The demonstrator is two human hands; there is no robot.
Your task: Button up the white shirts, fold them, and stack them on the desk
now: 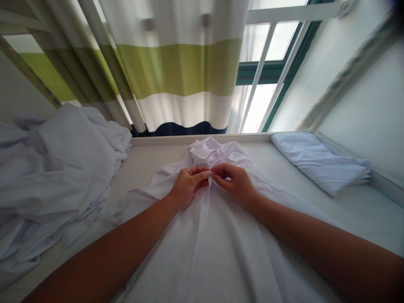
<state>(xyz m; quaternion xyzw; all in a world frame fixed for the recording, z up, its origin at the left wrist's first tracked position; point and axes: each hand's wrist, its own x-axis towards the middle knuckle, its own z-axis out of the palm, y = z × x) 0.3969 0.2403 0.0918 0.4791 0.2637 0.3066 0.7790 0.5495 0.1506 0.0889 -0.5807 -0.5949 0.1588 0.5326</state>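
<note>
A white shirt (233, 240) lies spread out in front of me, its front seam running toward me and its far, collar end bunched up. My left hand (191, 185) pinches the cloth at this seam between thumb and fingers. Almost touching it, my right hand (233, 181) pinches the same spot from the other side. Whether a button sits between the fingertips is too small to tell.
A large crumpled heap of white cloth (63, 168) fills the left side. At the far right lies a folded white cloth (322, 162) by the wall. Behind the pale surface's raised edge (160, 140) hang a green-striped curtain (176, 67) and white bars (259, 75) before a window.
</note>
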